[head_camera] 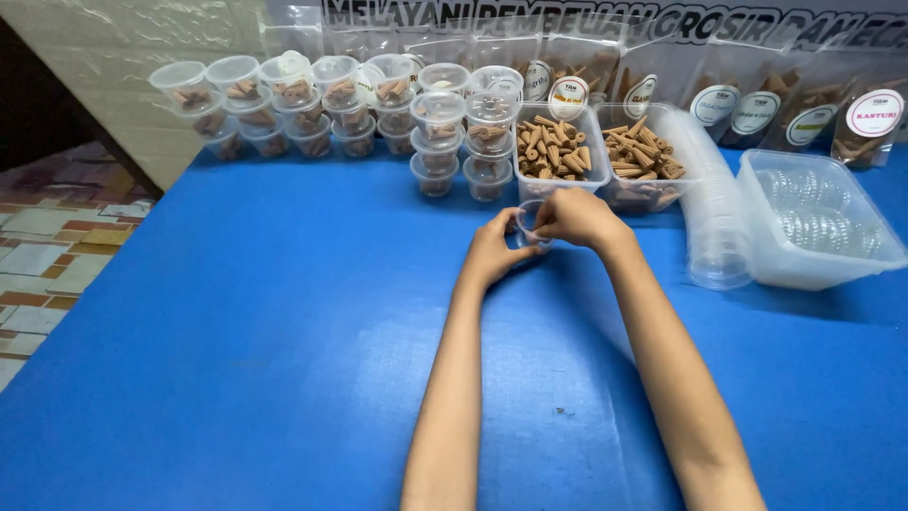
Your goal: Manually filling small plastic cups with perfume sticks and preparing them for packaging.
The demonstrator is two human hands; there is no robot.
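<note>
Head camera looks down at both hands meeting over the blue table, just in front of two open tubs of brown cones. Left hand cups a small clear plastic cup from the near-left side, while right hand pinches its rim from the right and above. So the cup sits upright between the two grips, touching both, with the left tub of brown cones directly beyond it.

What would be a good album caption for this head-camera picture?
Both hands, left and right, hold a small clear cup over a blue table, near trays of brown cones.
</note>
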